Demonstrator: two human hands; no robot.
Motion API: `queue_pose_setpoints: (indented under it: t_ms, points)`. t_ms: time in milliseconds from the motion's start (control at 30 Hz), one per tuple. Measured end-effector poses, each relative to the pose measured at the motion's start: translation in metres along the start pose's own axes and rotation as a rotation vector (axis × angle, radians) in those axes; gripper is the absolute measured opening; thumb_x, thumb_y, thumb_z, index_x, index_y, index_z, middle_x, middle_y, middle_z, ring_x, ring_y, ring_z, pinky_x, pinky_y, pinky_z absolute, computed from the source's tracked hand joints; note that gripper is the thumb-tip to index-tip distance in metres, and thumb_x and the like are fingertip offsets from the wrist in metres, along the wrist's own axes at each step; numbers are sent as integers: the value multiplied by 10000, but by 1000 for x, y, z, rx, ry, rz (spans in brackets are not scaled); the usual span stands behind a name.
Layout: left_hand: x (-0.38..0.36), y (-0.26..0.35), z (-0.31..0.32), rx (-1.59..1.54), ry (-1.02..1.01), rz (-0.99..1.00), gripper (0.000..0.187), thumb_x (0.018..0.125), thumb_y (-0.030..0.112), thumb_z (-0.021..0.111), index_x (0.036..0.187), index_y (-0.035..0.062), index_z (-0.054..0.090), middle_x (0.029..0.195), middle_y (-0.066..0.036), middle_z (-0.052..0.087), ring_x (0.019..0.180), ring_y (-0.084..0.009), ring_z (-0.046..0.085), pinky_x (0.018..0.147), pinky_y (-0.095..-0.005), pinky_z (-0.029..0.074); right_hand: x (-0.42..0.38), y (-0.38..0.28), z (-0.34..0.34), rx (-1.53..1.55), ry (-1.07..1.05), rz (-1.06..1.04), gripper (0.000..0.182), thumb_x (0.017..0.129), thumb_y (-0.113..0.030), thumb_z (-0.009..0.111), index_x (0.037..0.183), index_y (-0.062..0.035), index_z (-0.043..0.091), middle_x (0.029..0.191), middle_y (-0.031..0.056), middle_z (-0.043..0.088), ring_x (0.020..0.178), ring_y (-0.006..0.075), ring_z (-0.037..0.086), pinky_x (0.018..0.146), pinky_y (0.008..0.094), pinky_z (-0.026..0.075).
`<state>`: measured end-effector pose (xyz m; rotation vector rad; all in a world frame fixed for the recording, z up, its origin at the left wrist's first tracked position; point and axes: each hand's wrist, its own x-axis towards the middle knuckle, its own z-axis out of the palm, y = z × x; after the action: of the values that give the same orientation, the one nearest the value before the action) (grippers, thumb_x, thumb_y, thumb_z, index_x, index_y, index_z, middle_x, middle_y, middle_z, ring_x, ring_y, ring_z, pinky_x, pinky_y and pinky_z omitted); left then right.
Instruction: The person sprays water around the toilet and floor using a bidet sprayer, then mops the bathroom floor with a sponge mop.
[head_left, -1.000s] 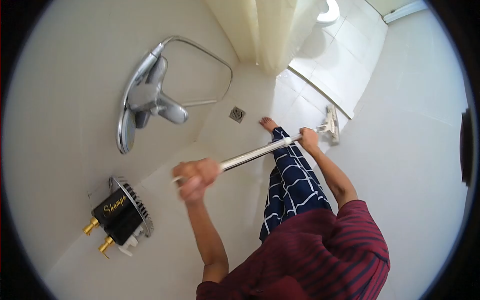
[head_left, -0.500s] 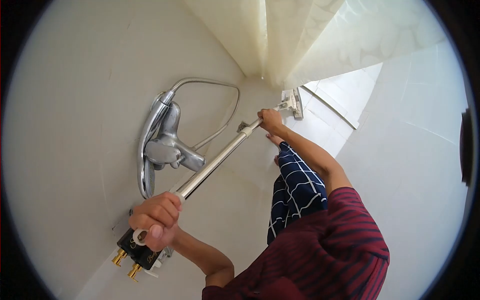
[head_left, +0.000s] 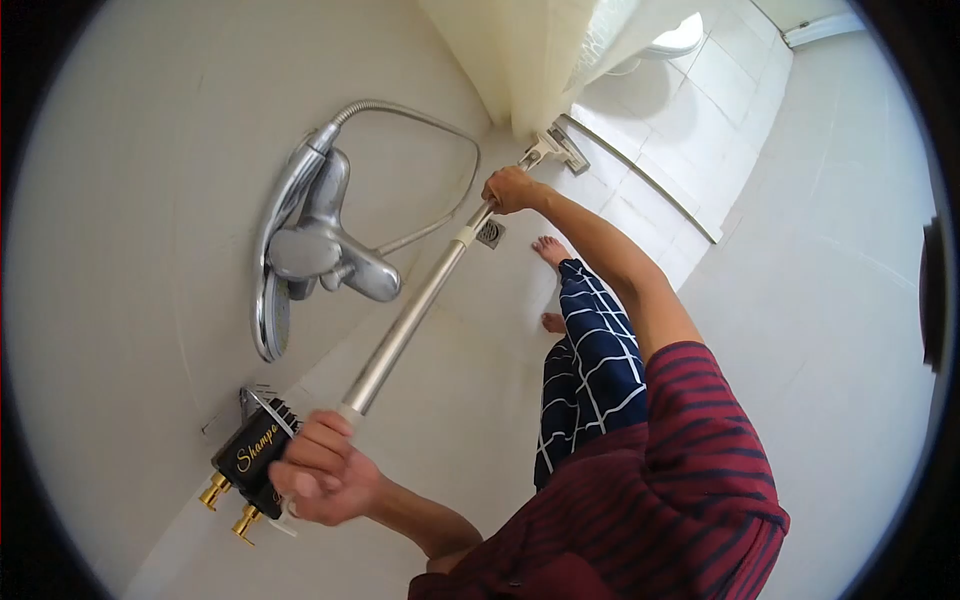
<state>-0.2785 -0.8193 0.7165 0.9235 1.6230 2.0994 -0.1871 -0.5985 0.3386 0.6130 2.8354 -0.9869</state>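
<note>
My left hand (head_left: 325, 470) is wrapped round the top end of a silvery metal pole (head_left: 405, 335), in front of the black dispensers. Further down, my right hand (head_left: 510, 190) grips the same pole just above its pale flat head (head_left: 567, 150). The head lies tilted at the tiled floor, beside the bottom of a cream curtain (head_left: 520, 70) and near a raised floor strip (head_left: 640, 175). A square drain (head_left: 490, 233) shows just below my right hand. Both hands are closed on the pole.
A chrome shower mixer (head_left: 320, 245) with a hose (head_left: 455, 125) is on the left wall. Below it hang black dispensers (head_left: 250, 452) with gold pumps. Bare feet (head_left: 550, 250) stand right of the drain. A white rounded fixture (head_left: 680, 38) shows behind the curtain.
The pole's head and my right hand have shifted up and left in view. My left hand appears slightly lower. The view has shifted, and more of the drain, dispensers and tiles shows.
</note>
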Motion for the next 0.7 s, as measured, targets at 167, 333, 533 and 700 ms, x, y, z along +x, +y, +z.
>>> queue_pose_setpoints:
  t_ms: [167, 333, 533, 700]
  points:
    - [-98, 18, -44, 150, 13, -46, 202, 708, 149, 446, 578, 108, 298, 462, -11, 292, 428, -131, 302, 610, -356, 390, -30, -10, 52, -12, 56, -28, 132, 553, -211, 636, 588, -115, 553, 581, 90, 555, 596, 307, 570, 522, 408, 452]
    - [-140, 2, -103, 58, 100, -72, 200, 728, 144, 415, 577, 120, 286, 503, -1, 299, 539, -124, 333, 754, -366, 353, -18, -43, 64, -112, 43, -2, 102, 536, -163, 637, 594, -111, 572, 595, 96, 568, 600, 293, 583, 522, 394, 462]
    - [-230, -22, -166, 68, 293, -153, 174, 735, 115, 392, 592, 124, 293, 522, 9, 273, 562, -115, 321, 811, -380, 340, -20, -61, 125, -232, 23, -18, 91, 525, -148, 637, 585, -113, 578, 606, 97, 574, 603, 282, 586, 524, 386, 467]
    - [-276, 22, -190, 153, 322, -141, 166, 736, 102, 385, 604, 120, 288, 527, 15, 254, 555, -110, 306, 784, -377, 344, -41, -129, 165, -235, -92, -68, 96, 555, -164, 635, 624, -122, 584, 656, 101, 566, 674, 284, 585, 564, 382, 478]
